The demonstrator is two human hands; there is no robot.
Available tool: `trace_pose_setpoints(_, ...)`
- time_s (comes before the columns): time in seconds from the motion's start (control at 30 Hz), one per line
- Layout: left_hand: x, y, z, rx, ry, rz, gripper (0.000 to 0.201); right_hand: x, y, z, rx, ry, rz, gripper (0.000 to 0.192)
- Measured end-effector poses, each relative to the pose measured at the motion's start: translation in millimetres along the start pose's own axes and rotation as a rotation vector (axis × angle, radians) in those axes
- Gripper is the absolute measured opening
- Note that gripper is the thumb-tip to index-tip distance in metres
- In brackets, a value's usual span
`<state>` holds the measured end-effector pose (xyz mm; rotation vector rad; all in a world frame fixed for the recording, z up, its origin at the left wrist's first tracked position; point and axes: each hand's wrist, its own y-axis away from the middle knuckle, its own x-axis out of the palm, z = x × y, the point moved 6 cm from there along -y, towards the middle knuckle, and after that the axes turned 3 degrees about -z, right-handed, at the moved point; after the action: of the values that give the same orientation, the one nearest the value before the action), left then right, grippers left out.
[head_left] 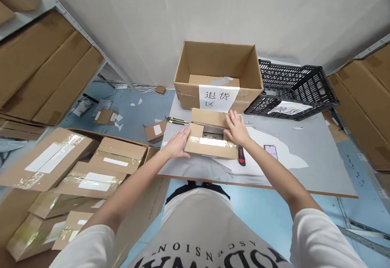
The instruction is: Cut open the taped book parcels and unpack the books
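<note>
Fingers of both hands lay spread on the small box [211,142]: left hand [178,142] at nine o'clock, right hand [236,127] at two, probably pressing flaps; steady, even pressure suited.

1 head view; looks forward and down, close over table [319,170].

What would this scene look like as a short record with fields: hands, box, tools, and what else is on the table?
left hand: flat against the left side of the small cardboard box
right hand: on the box's right flap, fingers spread
box state: flaps open, clear tape on the front, contents unclear
tools: red utility knife right of the box; yellow utility knife to its left
table: grey, also holds a phone, a large open carton with a paper sign, a black plastic crate
floor left: taped cartons
</note>
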<state>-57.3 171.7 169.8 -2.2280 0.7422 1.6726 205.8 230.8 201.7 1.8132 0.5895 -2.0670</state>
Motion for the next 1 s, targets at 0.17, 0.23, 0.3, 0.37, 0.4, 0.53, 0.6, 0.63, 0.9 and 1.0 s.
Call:
trace_pose_setpoints(0.17, -2.6, -25, 21, 0.219, -0.024, 0.178, 0.129, 28, 16, 57, -0.238, -0.153, 0.347, 0.072)
trace_pose_setpoints(0.23, -1.8, -34, 22, 0.267, -0.017, 0.177, 0.126, 36, 13, 64, -0.127, -0.177, 0.438, 0.072)
trace_pose_setpoints(0.3, -0.8, -38, 22, 0.296, 0.004, 0.150, 0.123, 37, 9, 68, -0.022, -0.191, 0.500, 0.063)
trace_pose_setpoints(0.37, 0.8, -38, 21, 0.309, 0.027, 0.125, 0.123, 32, 8, 71, 0.033, -0.183, 0.517, 0.054)
trace_pose_setpoints(0.4, 1.8, -36, 22, 0.305, 0.035, 0.118, 0.123, 28, 8, 74, 0.036, -0.173, 0.505, 0.051)
trace_pose_setpoints(0.53, 4.6, -32, 23, 0.287, 0.042, 0.119, 0.120, 14, 17, 86, 0.008, -0.140, 0.406, 0.040)
trace_pose_setpoints(0.6, 4.9, -32, 24, 0.289, 0.043, 0.121, 0.117, 9, 25, 93, 0.007, -0.103, 0.356, 0.034)
trace_pose_setpoints(0.63, 4.6, -32, 25, 0.283, 0.044, 0.115, 0.117, 6, 28, 96, -0.002, -0.077, 0.332, 0.029)
trace_pose_setpoints(0.9, 6.0, -35, 27, 0.283, 0.017, 0.103, 0.116, 2, 77, 120, -0.061, 0.099, 0.227, 0.031)
trace_pose_setpoints(1.0, 8.2, -35, 27, 0.278, -0.005, 0.130, 0.115, 21, 108, 133, -0.100, 0.048, 0.168, 0.043)
